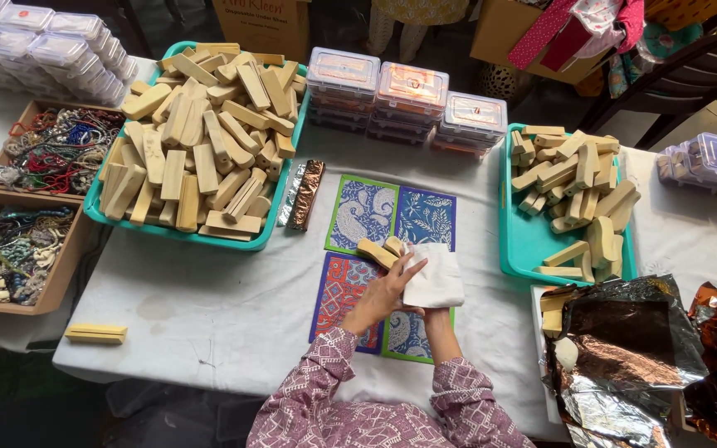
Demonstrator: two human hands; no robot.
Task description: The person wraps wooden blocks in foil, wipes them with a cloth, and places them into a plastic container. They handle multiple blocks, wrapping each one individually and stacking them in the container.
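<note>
While laid over patterned cloth squares point(425, 217) mid-table: left hand point(383, 290), closed on wooden block point(377, 252); right hand point(435, 311), mostly hidden, grip unclear, under white cloth point(433, 278); block trays point(512, 241) either side

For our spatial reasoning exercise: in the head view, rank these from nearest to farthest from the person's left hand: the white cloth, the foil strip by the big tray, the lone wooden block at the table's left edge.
From the left hand:
1. White cloth, touching, just right.
2. Foil strip, up-left.
3. Lone wooden block, far left.
</note>
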